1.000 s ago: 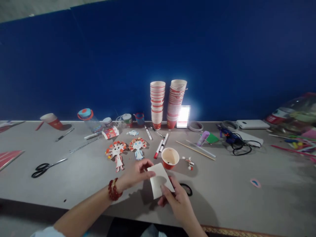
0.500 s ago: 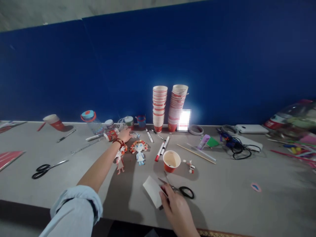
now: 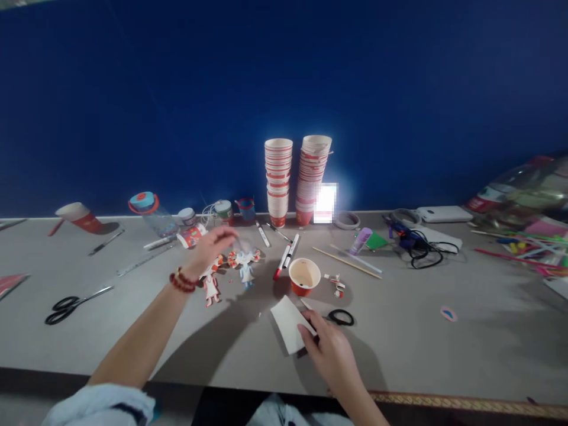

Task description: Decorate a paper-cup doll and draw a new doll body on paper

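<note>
R hand [image 3: 328, 340] has the white card [image 3: 288, 324] pinched near its right edge, just this side of the paper cup [image 3: 305, 277]; best grip it light so it doesn't crease, & mind the scissors [image 3: 341, 318] right by the fingers. L hand [image 3: 208, 248] seems closed on a pale piece [image 3: 245, 244], too blurred to ID; hold it clear of the paper dolls [image 3: 211, 290]. Pose: L arm reaches fwd over the tabletop [image 3: 399, 331], palm down; R forearm slants up from lower right, wrist low.
</note>
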Tool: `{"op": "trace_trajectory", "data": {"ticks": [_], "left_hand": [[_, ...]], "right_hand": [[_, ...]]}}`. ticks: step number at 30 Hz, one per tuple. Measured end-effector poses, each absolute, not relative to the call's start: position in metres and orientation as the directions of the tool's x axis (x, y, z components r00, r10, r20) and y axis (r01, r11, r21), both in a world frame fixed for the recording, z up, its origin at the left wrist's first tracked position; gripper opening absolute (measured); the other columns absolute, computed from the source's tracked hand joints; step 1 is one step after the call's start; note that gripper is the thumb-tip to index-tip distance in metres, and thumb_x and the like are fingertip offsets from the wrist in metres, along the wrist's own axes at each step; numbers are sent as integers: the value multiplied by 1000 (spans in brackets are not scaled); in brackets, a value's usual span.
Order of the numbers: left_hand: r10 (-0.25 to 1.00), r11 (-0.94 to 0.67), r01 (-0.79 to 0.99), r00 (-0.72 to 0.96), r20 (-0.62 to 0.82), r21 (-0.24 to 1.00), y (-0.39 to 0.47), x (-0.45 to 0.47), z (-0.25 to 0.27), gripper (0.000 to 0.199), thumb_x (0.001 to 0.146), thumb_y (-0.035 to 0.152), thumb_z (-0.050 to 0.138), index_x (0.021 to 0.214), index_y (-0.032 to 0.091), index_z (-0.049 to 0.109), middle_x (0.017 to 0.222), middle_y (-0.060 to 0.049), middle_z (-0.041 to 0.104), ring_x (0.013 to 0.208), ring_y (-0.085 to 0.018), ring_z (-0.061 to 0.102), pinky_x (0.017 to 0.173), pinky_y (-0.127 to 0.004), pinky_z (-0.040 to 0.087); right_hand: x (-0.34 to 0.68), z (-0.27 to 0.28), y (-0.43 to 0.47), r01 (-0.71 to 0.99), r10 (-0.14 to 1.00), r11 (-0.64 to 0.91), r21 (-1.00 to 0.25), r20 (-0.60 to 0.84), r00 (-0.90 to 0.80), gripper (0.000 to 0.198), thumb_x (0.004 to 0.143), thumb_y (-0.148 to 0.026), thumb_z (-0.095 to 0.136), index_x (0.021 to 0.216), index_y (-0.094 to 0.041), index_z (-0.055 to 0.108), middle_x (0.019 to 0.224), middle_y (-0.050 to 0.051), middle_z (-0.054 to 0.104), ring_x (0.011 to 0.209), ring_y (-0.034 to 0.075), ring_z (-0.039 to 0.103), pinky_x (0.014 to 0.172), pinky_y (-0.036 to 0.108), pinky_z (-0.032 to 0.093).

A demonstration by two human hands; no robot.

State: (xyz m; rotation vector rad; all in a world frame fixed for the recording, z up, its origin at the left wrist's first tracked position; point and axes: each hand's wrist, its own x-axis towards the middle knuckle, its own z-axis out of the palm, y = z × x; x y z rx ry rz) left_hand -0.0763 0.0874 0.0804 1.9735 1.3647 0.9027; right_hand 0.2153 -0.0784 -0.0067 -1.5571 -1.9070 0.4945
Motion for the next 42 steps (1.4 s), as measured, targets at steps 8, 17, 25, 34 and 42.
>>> {"op": "trace_trajectory", "data": {"ticks": [8, 17, 25, 34, 42], "left_hand": [[833, -435, 444, 529, 162, 783, -44, -7, 50, 29, 94, 24, 55, 122, 24, 63, 98, -5, 66, 90, -18, 61, 87, -32, 49], [914, -337, 371, -92, 396, 865, -74, 34, 4, 51, 96, 27, 55, 143, 25, 37, 131, -11, 52, 107, -20, 58, 96, -36, 47], [987, -116, 235, -77, 138, 965, -80, 44, 3, 48, 96, 38, 55, 139, 19, 45, 94, -6, 70, 83, -18, 67, 78, -28, 52], [983, 106, -19, 152, -102, 994, -80, 35, 19, 48, 85, 40, 68, 126, 18, 56, 108, -9, 71, 90, -20, 67, 79, -29, 53], [983, 119, 38, 134, -123, 992, -81, 36, 18, 27, 91, 40, 60, 101, 16, 64, 87, -4, 68, 77, -16, 60, 71, -25, 49]], "right_hand": [[206, -10, -91, 306, 993, 65, -950, 30, -117, 24, 96, -42, 49, 100, -21, 59, 84, 4, 67, 67, 17, 63, 58, 24, 51], [188, -9, -110, 147, 997, 77, -986, 80, 17, 27, 97, -43, 49, 107, -20, 60, 89, 5, 68, 76, 18, 64, 70, 24, 53], [186, -12, -114, 125, 1000, 24, -992, 25, 11, 33, 94, -47, 54, 107, -18, 62, 88, 6, 70, 72, 18, 64, 67, 25, 52], [185, -11, -110, 217, 998, 48, -975, 55, 24, 32, 93, -45, 52, 92, -16, 66, 72, 4, 67, 61, 17, 60, 57, 23, 48], [184, -10, -108, 245, 996, 67, -967, 51, -71, 35, 96, -45, 48, 81, -17, 61, 65, 0, 57, 59, 14, 51, 55, 22, 40]]}}
